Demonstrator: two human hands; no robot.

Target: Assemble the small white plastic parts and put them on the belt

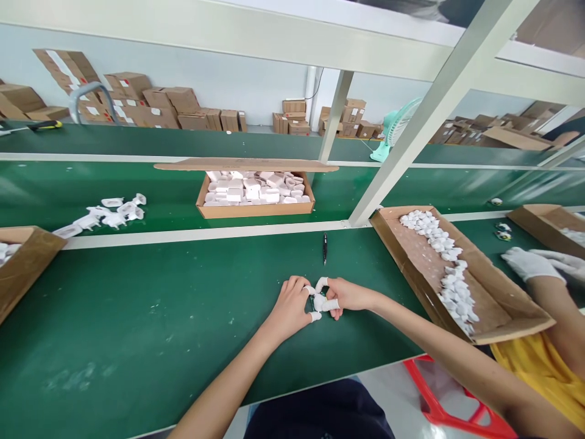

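Observation:
My left hand (pixel 290 306) and my right hand (pixel 347 296) meet over the green table, with white covers on some fingertips. Between them is a small white plastic part (pixel 319 302) with a bit of dark green at its edge. Fingers of both hands pinch it from opposite sides; they hide much of its shape. Just beyond my hands lies a black pen-like tool (pixel 325 249). To the right stands a long open cardboard tray (pixel 498 317) holding many small white parts (pixel 457 292).
A cardboard box (pixel 256 211) of white housings sits behind the rail. White pieces (pixel 116 213) lie at back left, near another box (pixel 31 256). A slanted metal post (pixel 411 134) rises before a mint fan (pixel 395 128). At right are a co-worker's white-gloved hands (pixel 534 263).

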